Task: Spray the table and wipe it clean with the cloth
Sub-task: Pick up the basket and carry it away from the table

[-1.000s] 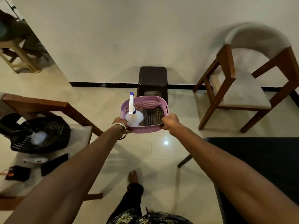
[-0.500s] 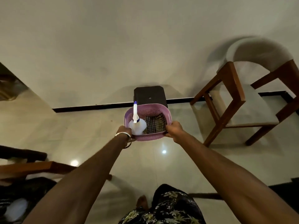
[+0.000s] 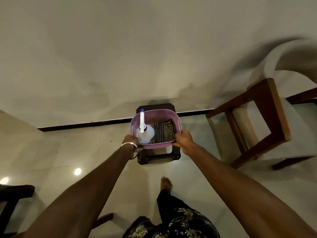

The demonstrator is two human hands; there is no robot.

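I hold a pink plastic basket point(image 3: 158, 113) out in front of me with both hands. My left hand point(image 3: 130, 139) grips its near left rim, and my right hand point(image 3: 183, 138) grips its near right rim. Inside stand a white spray bottle point(image 3: 146, 134) with a blue-tipped nozzle on the left and a folded checked cloth point(image 3: 163, 132) on the right. The basket is directly over a small dark stool point(image 3: 158, 156); whether it rests on the stool I cannot tell. No table shows in this view.
A wooden chair point(image 3: 267, 117) with a pale cushion stands to the right by the wall. Dark wooden furniture point(image 3: 12, 194) shows at the lower left edge. The floor is glossy pale tile, and my bare foot point(image 3: 166, 183) is below the stool.
I have walked forward toward the wall. The basket has travelled with my hands from short of the stool to over it. The left-hand chair and the dark table have left the view.
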